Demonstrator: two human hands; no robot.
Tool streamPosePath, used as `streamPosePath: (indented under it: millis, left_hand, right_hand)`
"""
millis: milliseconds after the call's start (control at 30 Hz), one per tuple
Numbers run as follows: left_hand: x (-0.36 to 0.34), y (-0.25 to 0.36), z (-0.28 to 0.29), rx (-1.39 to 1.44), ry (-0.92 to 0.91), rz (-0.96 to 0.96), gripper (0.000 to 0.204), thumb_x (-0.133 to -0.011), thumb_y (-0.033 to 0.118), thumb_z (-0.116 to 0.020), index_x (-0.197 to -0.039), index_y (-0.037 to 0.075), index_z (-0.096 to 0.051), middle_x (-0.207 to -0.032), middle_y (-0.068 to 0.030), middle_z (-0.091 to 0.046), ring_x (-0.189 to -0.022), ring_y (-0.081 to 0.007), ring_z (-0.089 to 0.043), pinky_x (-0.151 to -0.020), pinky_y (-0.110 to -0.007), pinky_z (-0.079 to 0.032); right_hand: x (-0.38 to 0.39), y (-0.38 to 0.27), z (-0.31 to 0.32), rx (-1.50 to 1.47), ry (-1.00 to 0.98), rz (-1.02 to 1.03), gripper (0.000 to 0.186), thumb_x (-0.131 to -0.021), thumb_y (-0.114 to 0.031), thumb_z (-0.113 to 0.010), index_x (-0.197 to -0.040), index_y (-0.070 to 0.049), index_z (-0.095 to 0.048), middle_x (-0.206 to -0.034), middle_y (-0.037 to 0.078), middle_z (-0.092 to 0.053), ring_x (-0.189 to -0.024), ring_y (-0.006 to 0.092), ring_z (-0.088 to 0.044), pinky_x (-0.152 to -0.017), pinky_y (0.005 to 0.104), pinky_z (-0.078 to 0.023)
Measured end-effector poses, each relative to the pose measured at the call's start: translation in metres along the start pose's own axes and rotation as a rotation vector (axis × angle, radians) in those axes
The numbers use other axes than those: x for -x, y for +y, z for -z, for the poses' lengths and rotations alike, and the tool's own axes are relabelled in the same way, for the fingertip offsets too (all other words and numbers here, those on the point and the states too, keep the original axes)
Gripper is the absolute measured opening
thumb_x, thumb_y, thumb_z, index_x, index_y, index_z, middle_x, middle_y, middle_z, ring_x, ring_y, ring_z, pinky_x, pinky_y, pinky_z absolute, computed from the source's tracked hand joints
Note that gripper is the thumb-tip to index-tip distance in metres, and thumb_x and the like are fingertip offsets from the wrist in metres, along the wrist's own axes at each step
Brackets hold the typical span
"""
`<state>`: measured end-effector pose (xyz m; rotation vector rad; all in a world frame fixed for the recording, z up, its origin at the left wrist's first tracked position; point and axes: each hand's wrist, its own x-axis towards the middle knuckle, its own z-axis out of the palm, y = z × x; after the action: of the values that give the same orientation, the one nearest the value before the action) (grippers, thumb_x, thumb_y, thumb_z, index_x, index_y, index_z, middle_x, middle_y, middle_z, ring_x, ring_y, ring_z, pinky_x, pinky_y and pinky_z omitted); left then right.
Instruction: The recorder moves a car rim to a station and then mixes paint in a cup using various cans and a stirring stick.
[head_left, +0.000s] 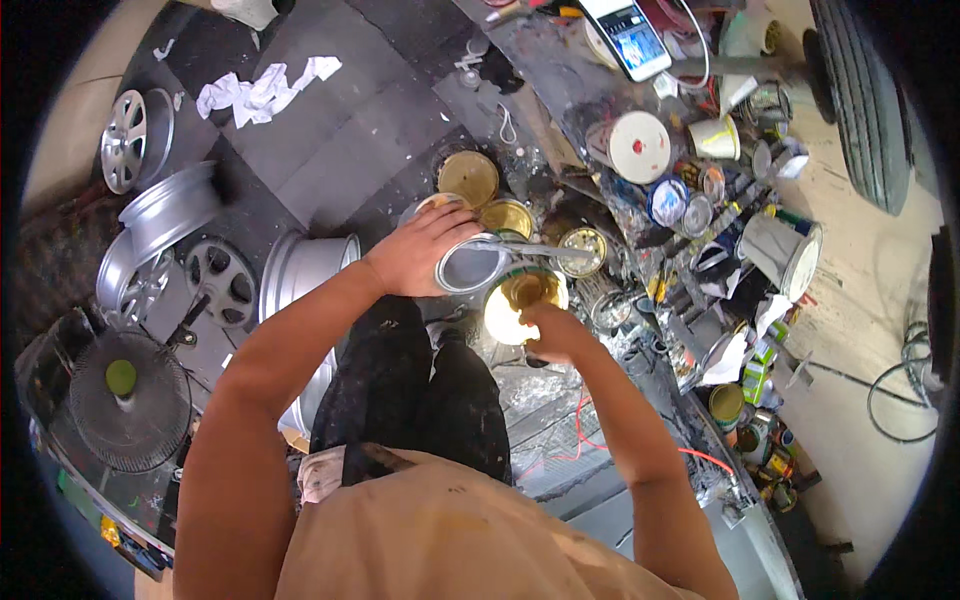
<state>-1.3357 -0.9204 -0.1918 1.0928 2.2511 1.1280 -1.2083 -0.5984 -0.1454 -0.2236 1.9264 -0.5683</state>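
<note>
My left hand [425, 252] is wrapped around a round metal tin [474, 266] with grey contents, its mouth facing up toward me. A flat grey stick [540, 249] reaches from its rim to the right. Just right of it stands an open tin [529, 293] with a shiny gold inside. My right hand [556, 333] is closed at that tin's near right rim. A dark end, like a handle, shows under the fingers, but what they grip is mostly hidden.
Lidded tins [468, 178] stand beyond my hands. Silver wheel rims [310, 272] and a fan [130, 400] are at left. A cluttered bench at right holds a white-lidded pot [639, 147], a phone [632, 42] and a grey bucket [780, 253]. A red cable [705, 458] runs nearby.
</note>
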Motion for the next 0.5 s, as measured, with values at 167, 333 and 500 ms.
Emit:
streamPosePath:
  millis: [167, 333, 500]
  left_hand:
    - [0.024, -0.012, 0.041, -0.009, -0.047, 0.096, 0.087, -0.071, 0.036, -0.087, -0.145, 0.007, -0.050, -0.148, -0.0154, -0.051, -0.144, -0.0340, -0.044, -0.121, -0.048, -0.034]
    - [0.044, -0.015, 0.043, 0.051, -0.068, 0.159, 0.095, -0.065, 0.034, -0.091, -0.145, 0.005, -0.049, -0.147, -0.0167, -0.052, -0.142, -0.0343, -0.046, -0.122, -0.047, -0.033]
    - [0.026, 0.015, 0.036, 0.174, -0.066, 0.108, 0.100, -0.057, 0.032, -0.094, -0.143, 0.005, -0.050, -0.143, -0.0192, -0.053, -0.140, -0.0386, -0.046, -0.122, -0.050, -0.032]
  right_hand:
    - [-0.096, 0.016, 0.019, 0.039, 0.002, -0.067, 0.053, -0.080, -0.021, -0.073, -0.131, -0.007, -0.064, -0.129, 0.017, -0.065, -0.123, 0.0336, -0.061, -0.105, 0.0418, -0.049]
    - [-0.145, -0.002, 0.053, 0.041, 0.013, -0.278, 0.061, -0.077, -0.026, -0.078, -0.135, -0.011, -0.063, -0.130, 0.016, -0.068, -0.118, 0.0338, -0.066, -0.099, 0.0409, -0.055]
    - [-0.092, 0.005, 0.034, -0.142, 0.204, -0.115, 0.068, -0.080, -0.027, -0.078, -0.141, -0.007, -0.056, -0.134, 0.017, -0.065, -0.120, 0.0305, -0.065, -0.100, 0.0406, -0.054]
